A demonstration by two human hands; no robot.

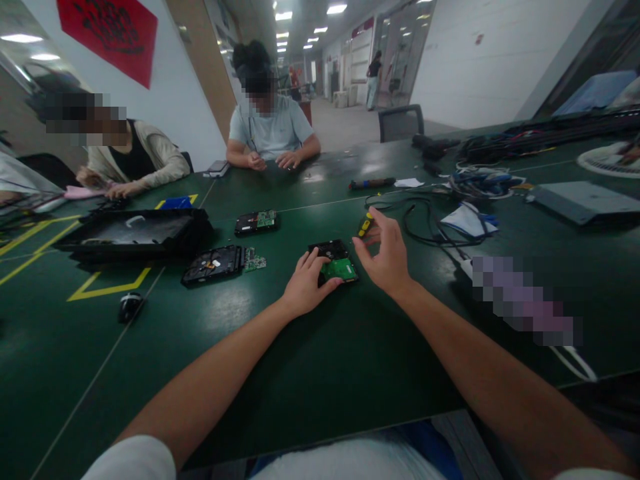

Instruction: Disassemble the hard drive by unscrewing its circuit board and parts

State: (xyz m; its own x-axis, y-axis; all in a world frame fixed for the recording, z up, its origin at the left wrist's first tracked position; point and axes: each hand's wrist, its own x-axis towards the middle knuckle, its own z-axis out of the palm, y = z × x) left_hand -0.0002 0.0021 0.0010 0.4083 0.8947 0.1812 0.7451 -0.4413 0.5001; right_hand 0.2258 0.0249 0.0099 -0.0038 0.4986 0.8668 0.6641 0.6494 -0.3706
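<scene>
In the head view, a hard drive [344, 269] lies on the table with its green circuit board facing up. My left hand [306, 283] grips it from the left, fingers over its top and thumb along the near edge. Just right of the drive, my right hand [385, 253] is raised with a small yellow-and-black screwdriver [367, 225] at its fingers. The screwdriver's shaft cannot be made out. Left of my hands lie a second hard drive [214, 264] with a loose circuit board [255, 260] by its end, and a third hard drive [256, 222] farther back.
A black tray [135, 233] stands at left, near yellow tape marks and a small black object [131, 307]. Cables [480, 183], a grey metal box [585, 202] and a blurred-out item [525, 300] are at right. Two people sit across the green table [240, 387].
</scene>
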